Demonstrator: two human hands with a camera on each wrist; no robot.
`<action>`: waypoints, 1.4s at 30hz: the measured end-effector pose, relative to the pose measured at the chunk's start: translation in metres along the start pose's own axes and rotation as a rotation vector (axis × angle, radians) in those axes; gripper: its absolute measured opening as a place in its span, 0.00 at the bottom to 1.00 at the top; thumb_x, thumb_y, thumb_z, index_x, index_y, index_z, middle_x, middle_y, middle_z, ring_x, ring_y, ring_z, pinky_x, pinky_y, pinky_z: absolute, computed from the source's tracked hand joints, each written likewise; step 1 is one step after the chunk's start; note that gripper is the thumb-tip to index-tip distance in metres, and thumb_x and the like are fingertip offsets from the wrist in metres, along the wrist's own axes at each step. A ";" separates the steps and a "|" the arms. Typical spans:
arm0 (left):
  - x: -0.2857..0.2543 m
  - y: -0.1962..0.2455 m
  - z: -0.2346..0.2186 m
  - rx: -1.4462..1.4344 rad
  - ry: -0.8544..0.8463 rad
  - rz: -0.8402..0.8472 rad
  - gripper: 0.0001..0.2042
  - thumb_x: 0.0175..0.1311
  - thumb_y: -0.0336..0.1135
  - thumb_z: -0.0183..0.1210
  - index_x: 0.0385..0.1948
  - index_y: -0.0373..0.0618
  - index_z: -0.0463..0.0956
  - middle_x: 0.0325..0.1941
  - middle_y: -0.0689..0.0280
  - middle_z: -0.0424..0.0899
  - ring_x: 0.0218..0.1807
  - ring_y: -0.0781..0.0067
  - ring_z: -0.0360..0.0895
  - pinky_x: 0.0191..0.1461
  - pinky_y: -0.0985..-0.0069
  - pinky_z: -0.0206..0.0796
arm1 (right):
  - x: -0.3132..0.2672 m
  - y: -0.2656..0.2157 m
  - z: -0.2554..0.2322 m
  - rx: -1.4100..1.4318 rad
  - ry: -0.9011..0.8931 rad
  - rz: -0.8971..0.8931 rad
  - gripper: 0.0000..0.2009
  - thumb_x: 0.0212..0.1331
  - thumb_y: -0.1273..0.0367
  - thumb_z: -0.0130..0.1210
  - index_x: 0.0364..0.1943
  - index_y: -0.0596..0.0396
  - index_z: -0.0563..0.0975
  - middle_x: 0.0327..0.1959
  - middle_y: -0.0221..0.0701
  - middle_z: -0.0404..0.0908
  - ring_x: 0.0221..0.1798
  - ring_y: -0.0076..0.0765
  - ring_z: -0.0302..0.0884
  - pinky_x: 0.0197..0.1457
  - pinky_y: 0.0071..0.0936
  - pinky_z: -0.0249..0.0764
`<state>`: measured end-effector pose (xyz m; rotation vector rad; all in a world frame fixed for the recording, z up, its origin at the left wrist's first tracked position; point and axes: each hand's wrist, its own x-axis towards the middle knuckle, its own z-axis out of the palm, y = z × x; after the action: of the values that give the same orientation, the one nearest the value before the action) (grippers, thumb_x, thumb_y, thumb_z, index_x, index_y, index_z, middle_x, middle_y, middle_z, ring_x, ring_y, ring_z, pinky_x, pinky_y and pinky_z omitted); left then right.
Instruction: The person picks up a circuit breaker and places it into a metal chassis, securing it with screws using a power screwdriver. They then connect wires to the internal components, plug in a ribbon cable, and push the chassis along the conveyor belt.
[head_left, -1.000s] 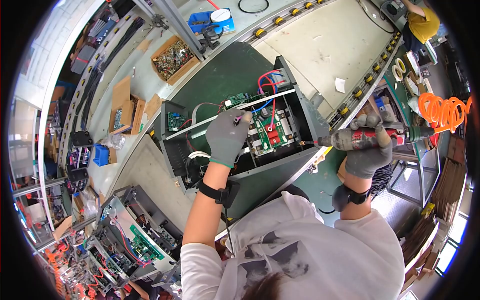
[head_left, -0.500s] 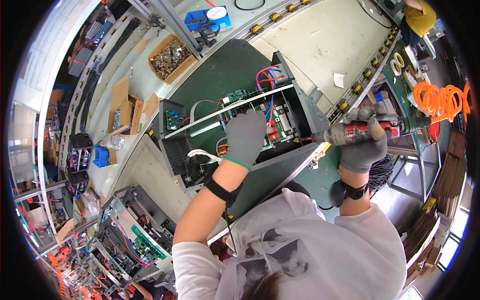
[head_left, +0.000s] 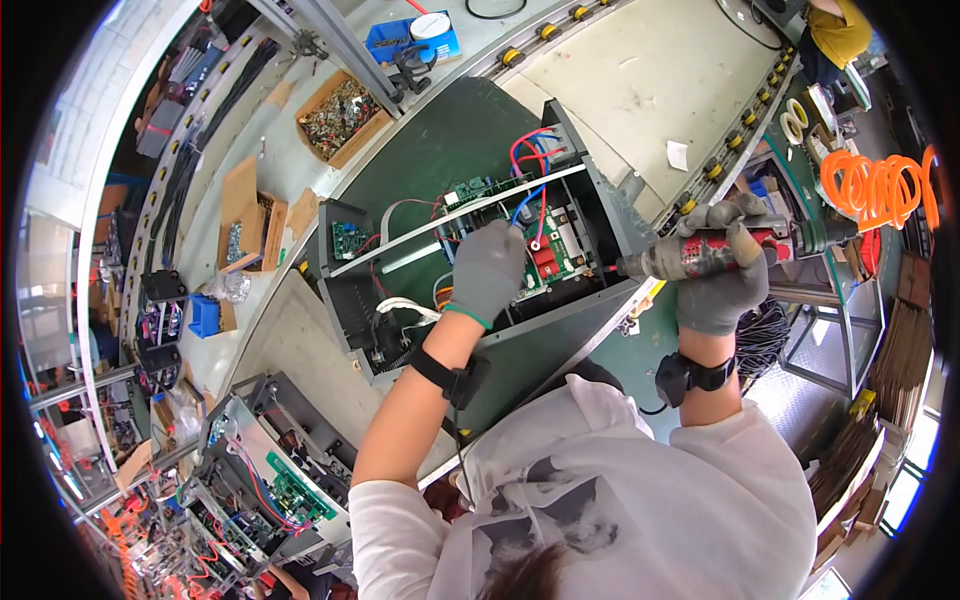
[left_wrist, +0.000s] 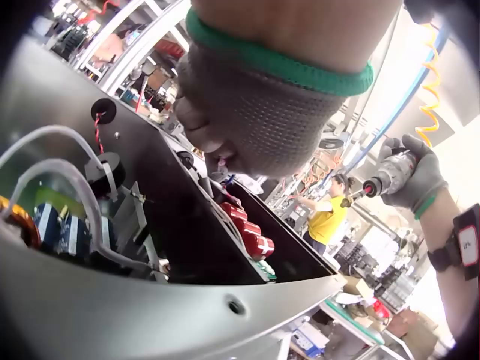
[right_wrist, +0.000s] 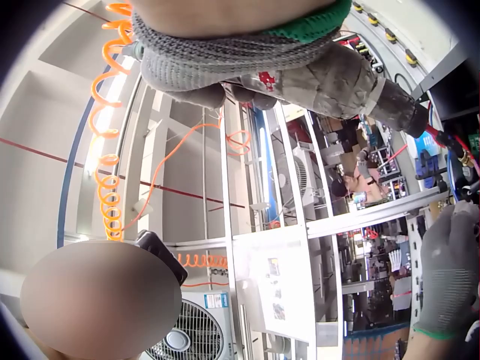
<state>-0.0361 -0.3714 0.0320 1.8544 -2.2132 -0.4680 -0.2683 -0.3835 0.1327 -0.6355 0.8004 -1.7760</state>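
My gloved left hand [head_left: 488, 265] reaches into a black metal chassis [head_left: 545, 325], fingers curled over the green circuit board [head_left: 565, 250]. A blue wire [head_left: 530, 203] runs to its fingertips, which appear to pinch the wire's end; the end is hidden. Red cylindrical parts [left_wrist: 247, 229] sit beside that hand in the left wrist view. My gloved right hand [head_left: 722, 280] grips a worn grey and red air screwdriver [head_left: 690, 255] beside the chassis's right end. The tool lies roughly level, its bit pointing left at the chassis wall. An orange coiled hose [head_left: 875, 190] trails from its rear.
A cardboard box of small hardware [head_left: 340, 118] and a blue bin [head_left: 390, 38] stand at the back. Another opened chassis [head_left: 285, 465] is at lower left. Rollers with yellow wheels [head_left: 735, 140] edge the line. Another person in yellow [head_left: 838, 45] stands far right.
My left hand has moved right over the circuit board and turned, and the blue wire now leads to its fingertips. The right hand has shifted slightly left with the air screwdriver.
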 end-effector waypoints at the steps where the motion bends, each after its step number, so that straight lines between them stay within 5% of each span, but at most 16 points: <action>1: 0.002 -0.022 0.020 -0.222 0.123 0.177 0.06 0.52 0.32 0.57 0.29 0.41 0.76 0.27 0.62 0.81 0.31 0.62 0.81 0.28 0.61 0.69 | 0.001 0.002 0.002 0.007 -0.014 0.002 0.18 0.48 0.71 0.52 0.46 0.58 0.68 0.31 0.38 0.75 0.32 0.42 0.74 0.39 0.38 0.72; 2: 0.012 -0.056 0.069 -0.479 -0.065 0.058 0.06 0.55 0.33 0.56 0.28 0.41 0.76 0.17 0.67 0.74 0.17 0.72 0.73 0.17 0.68 0.60 | 0.002 0.005 0.004 0.014 -0.026 0.004 0.18 0.48 0.71 0.51 0.47 0.58 0.68 0.31 0.37 0.75 0.32 0.42 0.74 0.40 0.39 0.72; 3: 0.011 -0.043 0.047 -0.475 -0.067 0.055 0.06 0.55 0.33 0.56 0.28 0.41 0.76 0.17 0.67 0.74 0.17 0.72 0.73 0.17 0.68 0.60 | 0.001 0.009 0.007 0.018 -0.024 0.007 0.18 0.48 0.71 0.51 0.47 0.58 0.68 0.31 0.37 0.75 0.32 0.42 0.74 0.40 0.39 0.72; 5: 0.011 0.001 -0.021 -1.670 -0.335 -0.938 0.09 0.62 0.34 0.51 0.27 0.39 0.73 0.12 0.80 0.53 0.10 0.88 0.47 0.12 0.84 0.39 | 0.003 0.016 0.013 0.076 -0.076 -0.011 0.18 0.48 0.72 0.51 0.46 0.59 0.68 0.32 0.37 0.76 0.33 0.42 0.74 0.40 0.39 0.72; 15: 0.003 0.002 -0.019 -1.581 -0.187 -0.657 0.09 0.60 0.33 0.52 0.30 0.35 0.76 0.13 0.79 0.57 0.12 0.90 0.50 0.14 0.86 0.39 | -0.003 0.051 0.041 0.123 -0.158 -0.007 0.19 0.45 0.74 0.53 0.46 0.59 0.68 0.31 0.41 0.76 0.32 0.44 0.76 0.38 0.42 0.73; 22: 0.002 0.003 -0.016 -1.601 -0.114 -0.652 0.09 0.60 0.33 0.53 0.29 0.35 0.76 0.13 0.79 0.56 0.13 0.90 0.50 0.16 0.85 0.40 | -0.010 0.062 0.047 0.145 -0.312 0.024 0.17 0.48 0.79 0.52 0.45 0.57 0.69 0.31 0.40 0.76 0.33 0.40 0.77 0.35 0.38 0.76; 25: 0.003 -0.003 -0.003 -1.600 -0.107 -0.680 0.10 0.60 0.34 0.53 0.33 0.35 0.76 0.14 0.79 0.60 0.13 0.86 0.55 0.17 0.84 0.48 | -0.011 0.073 0.043 0.083 -0.374 -0.043 0.17 0.48 0.79 0.53 0.45 0.57 0.68 0.31 0.41 0.76 0.34 0.40 0.76 0.35 0.36 0.76; 28: 0.007 0.003 -0.001 -1.351 0.116 -0.642 0.10 0.57 0.34 0.55 0.30 0.35 0.78 0.13 0.71 0.71 0.14 0.76 0.65 0.21 0.79 0.59 | -0.017 0.076 0.046 0.063 -0.435 -0.012 0.17 0.49 0.83 0.50 0.45 0.58 0.68 0.33 0.41 0.75 0.34 0.37 0.76 0.35 0.34 0.76; 30: 0.008 0.007 -0.017 -0.595 0.093 -0.427 0.11 0.52 0.37 0.57 0.25 0.38 0.81 0.17 0.59 0.78 0.19 0.63 0.74 0.28 0.72 0.67 | -0.019 0.081 0.042 0.113 -0.517 0.084 0.18 0.50 0.87 0.48 0.45 0.58 0.68 0.36 0.41 0.76 0.34 0.33 0.76 0.35 0.32 0.76; 36: 0.013 0.002 -0.029 -0.352 -0.149 -0.551 0.13 0.48 0.46 0.58 0.23 0.47 0.83 0.22 0.56 0.80 0.28 0.55 0.78 0.33 0.66 0.69 | -0.016 0.096 0.042 -0.113 -0.603 0.051 0.23 0.47 0.87 0.52 0.50 0.56 0.69 0.33 0.37 0.78 0.37 0.30 0.77 0.36 0.28 0.76; 42: 0.023 0.008 -0.024 -0.280 -0.204 -0.667 0.13 0.49 0.47 0.58 0.25 0.50 0.84 0.26 0.57 0.83 0.33 0.56 0.81 0.39 0.69 0.72 | -0.013 0.097 0.049 -0.243 -0.578 0.052 0.22 0.44 0.88 0.53 0.46 0.58 0.72 0.30 0.36 0.79 0.34 0.30 0.78 0.37 0.27 0.75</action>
<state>-0.0391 -0.3950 0.0567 2.4230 -1.4633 -1.0558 -0.1706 -0.4050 0.0891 -1.2087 0.6205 -1.3472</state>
